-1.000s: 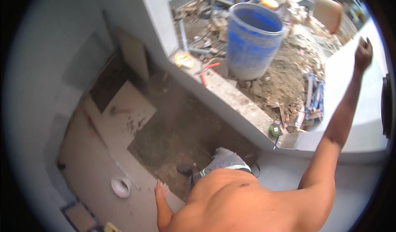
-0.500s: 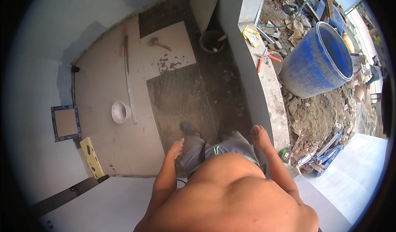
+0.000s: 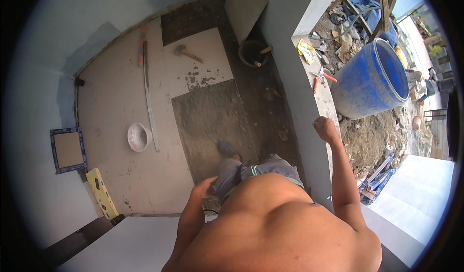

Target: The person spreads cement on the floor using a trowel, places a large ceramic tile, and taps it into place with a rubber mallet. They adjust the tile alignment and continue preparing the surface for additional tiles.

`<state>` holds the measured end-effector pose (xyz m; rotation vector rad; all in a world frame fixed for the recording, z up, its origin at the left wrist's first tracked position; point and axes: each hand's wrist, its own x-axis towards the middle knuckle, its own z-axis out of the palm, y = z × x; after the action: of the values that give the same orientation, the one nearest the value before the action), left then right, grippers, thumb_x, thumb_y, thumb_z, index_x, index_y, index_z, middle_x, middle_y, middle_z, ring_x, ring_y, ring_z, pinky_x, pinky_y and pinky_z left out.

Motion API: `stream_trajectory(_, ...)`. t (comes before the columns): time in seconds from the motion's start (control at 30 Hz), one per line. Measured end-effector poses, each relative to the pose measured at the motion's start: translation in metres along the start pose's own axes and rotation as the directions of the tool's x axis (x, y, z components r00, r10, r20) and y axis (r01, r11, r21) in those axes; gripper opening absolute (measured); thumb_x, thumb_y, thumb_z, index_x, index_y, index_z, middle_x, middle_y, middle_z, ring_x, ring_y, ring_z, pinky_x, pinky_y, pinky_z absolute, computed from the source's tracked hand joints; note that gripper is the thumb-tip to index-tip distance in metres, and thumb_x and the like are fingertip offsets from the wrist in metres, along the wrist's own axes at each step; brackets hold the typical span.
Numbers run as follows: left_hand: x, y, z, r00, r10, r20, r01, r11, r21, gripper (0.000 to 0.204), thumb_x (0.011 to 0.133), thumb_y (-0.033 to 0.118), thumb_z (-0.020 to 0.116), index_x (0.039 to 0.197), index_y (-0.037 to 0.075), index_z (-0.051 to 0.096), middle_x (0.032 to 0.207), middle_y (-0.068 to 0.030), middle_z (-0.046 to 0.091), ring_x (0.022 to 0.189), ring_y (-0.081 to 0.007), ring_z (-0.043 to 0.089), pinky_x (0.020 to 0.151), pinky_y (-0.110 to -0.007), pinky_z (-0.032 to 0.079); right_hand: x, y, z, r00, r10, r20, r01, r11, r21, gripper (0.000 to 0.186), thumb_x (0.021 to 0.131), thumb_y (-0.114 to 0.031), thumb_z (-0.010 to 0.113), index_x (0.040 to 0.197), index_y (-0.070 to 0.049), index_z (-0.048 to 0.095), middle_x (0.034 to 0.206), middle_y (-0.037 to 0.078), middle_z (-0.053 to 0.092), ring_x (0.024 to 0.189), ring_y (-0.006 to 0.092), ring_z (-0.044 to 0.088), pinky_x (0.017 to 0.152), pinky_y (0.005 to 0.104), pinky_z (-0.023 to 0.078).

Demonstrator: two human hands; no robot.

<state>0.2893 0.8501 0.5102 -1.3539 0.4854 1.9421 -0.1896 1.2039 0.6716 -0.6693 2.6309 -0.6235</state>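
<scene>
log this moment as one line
left hand: on thigh | right hand: fist on wall ledge | nearby: pliers, blue barrel

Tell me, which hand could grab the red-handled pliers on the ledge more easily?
Probably the right hand: it is raised beside the ledge, not far below the pliers. The left hand rests low by the thigh, on the far side.

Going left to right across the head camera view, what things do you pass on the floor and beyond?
Blue-framed square tile → yellow level → white bowl → long straightedge → hammer → black bucket → red-handled pliers → blue barrel.
</scene>
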Motion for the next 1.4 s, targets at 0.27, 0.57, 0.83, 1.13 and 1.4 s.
stream_trajectory(0.27,-0.040,0.090,-0.032,0.999,-0.035,-0.039,0.048,0.898,0.437,0.077,0.092,0.054,0.058,0.151,0.011,0.034,0.155,-0.0157,0.036,0.143,-0.0328,0.032,0.115,-0.058,0.024,-0.062,-0.002,0.147,0.676,0.483,0.556,-0.665,0.725,0.178,0.017,0.085,-0.016,0.063,0.081,0.000,0.067,0.072,0.007,0.066,0.061,0.0161,0.066,0.054,0.0317,0.054)
stream_trajectory(0.57,-0.043,0.185,-0.045,0.970,0.153,-0.190,-0.017,0.820,0.572,0.088,0.087,0.058,0.064,0.153,0.012,0.030,0.155,-0.0210,0.031,0.143,-0.0400,0.031,0.113,-0.057,0.028,-0.067,-0.042,0.148,0.647,0.571,0.505,-0.743,0.622,0.247,0.029,0.088,-0.020,0.062,0.075,0.005,0.065,0.067,0.007,0.067,0.057,0.0168,0.062,0.053,0.0314,0.052)
stream_trajectory(0.83,-0.016,0.246,0.000,0.962,0.073,-0.263,0.073,0.859,0.506,0.087,0.087,0.056,0.065,0.152,0.011,0.031,0.153,-0.0197,0.035,0.140,-0.0395,0.034,0.110,-0.058,0.031,0.148,-0.024,0.133,0.889,0.234,0.394,-0.299,0.948,0.112,0.019,0.086,-0.016,0.061,0.076,-0.001,0.068,0.063,0.008,0.065,0.054,0.0178,0.061,0.055,0.0331,0.050)
stream_trajectory(1.13,0.058,0.224,0.092,0.953,0.244,-0.179,-0.107,0.825,0.556,0.084,0.092,0.056,0.056,0.152,0.007,0.025,0.144,-0.0224,0.046,0.134,-0.0370,0.044,0.101,-0.043,0.045,0.445,0.079,0.318,0.815,0.023,0.579,0.127,0.968,-0.217,0.036,0.091,-0.034,0.055,0.095,-0.001,0.069,0.104,0.025,0.067,0.098,0.0399,0.066,0.086,0.0472,0.053)
stream_trajectory(1.4,0.072,0.311,0.216,0.715,-0.160,-0.681,0.636,0.555,0.537,0.087,0.089,0.060,0.058,0.149,0.004,0.031,0.139,-0.0288,0.049,0.130,-0.0429,0.047,0.101,-0.044,0.045,0.607,0.051,0.372,0.835,0.323,0.446,-0.235,0.941,-0.243,0.053,0.089,-0.036,0.068,0.123,0.001,0.052,0.118,0.024,0.063,0.110,0.0374,0.063,0.091,0.0484,0.051)
